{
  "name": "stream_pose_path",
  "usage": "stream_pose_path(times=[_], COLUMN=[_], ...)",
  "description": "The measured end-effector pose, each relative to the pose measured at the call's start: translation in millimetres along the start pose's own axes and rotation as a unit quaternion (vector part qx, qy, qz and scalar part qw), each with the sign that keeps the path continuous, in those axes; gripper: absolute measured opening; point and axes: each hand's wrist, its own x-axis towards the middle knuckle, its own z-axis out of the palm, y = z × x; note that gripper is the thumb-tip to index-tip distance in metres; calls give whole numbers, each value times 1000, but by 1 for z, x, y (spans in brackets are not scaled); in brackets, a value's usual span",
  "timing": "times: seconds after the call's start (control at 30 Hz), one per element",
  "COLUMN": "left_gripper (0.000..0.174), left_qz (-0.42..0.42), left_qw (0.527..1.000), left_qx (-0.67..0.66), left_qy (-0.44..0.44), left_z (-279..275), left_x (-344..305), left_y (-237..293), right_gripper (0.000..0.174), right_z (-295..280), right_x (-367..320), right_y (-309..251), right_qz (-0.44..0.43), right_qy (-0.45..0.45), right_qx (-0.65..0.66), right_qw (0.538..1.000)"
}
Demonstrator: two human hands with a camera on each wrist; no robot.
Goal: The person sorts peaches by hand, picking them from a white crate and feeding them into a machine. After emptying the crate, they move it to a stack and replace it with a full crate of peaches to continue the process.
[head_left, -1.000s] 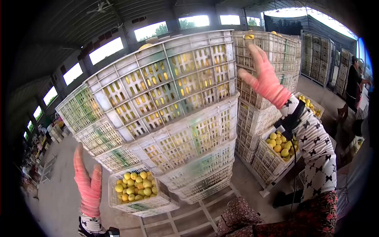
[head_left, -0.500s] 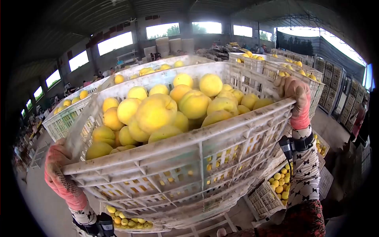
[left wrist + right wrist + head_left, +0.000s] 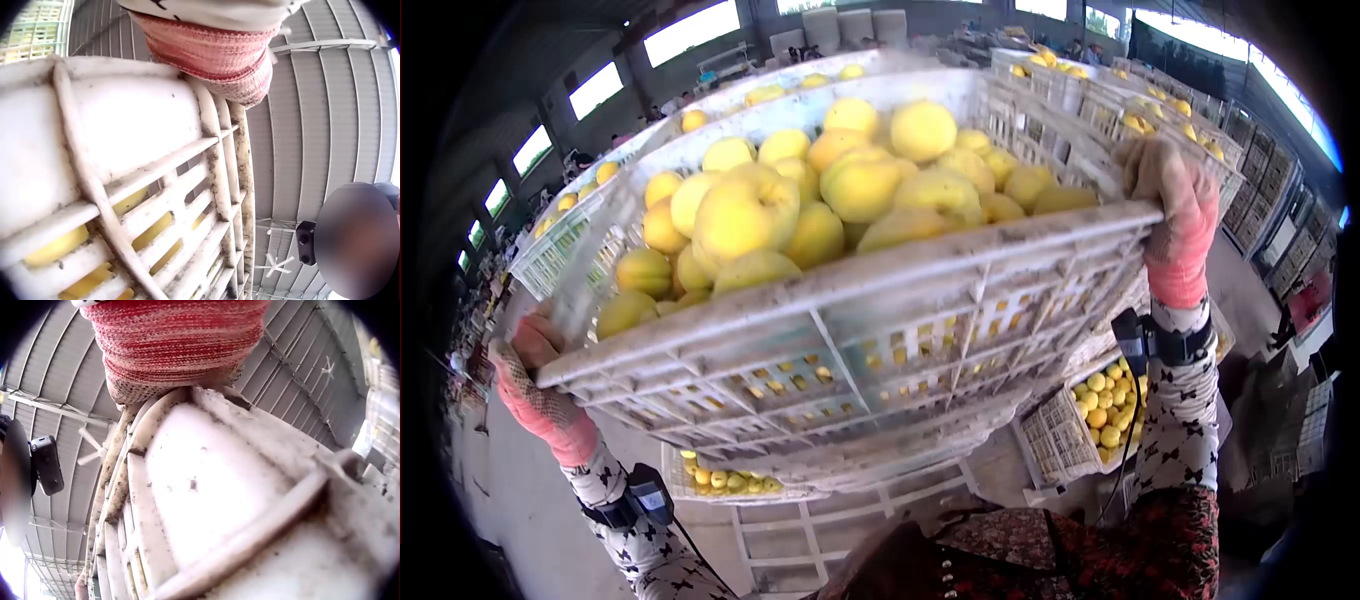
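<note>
A white plastic crate (image 3: 850, 285), dirty along its rim, fills the middle of the head view, tilted with its left end lower. Yellow peaches (image 3: 855, 185) are heaped in it. My left hand (image 3: 545, 385), in a pink and mesh glove, grips the crate's near left corner. On the near right corner, my right hand (image 3: 1175, 215) holds the rim in a matching glove. Both wrist views show the pink glove cuff (image 3: 212, 56) against the crate's slatted wall (image 3: 206, 487); the fingers are hidden there.
Other peach-filled crates (image 3: 1100, 95) stand behind and to the right. Low at the right sits a crate of peaches (image 3: 1105, 405); another (image 3: 730, 480) shows under the held crate's left side. A pale slatted frame (image 3: 810, 530) lies on the floor.
A second ago both hands were raised and apart from the crates, fingers extended. By half a second ago they gripped the crate's corners. Since then, the crate and hands sit higher in view.
</note>
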Motion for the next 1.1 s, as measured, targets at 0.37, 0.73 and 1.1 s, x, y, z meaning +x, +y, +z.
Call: stream_pose_path(times=[0.37,0.73,1.1], left_gripper=[46,36,34], left_qz=[-47,-147,-149], left_qw=[999,986,979], left_qx=[-24,-62,-136], left_qy=[9,49,25], left_z=[-56,-68,-70], left_x=[1,13,14], left_y=[-45,-77,-100], right_gripper=[36,48,30], right_z=[23,9,-8], right_x=[-36,-8,-85], right_y=[-47,-6,-121], right_qz=[-12,213,241], right_qy=[-94,-338,-212], right_qx=[-22,20,16], right_qw=[995,917,947])
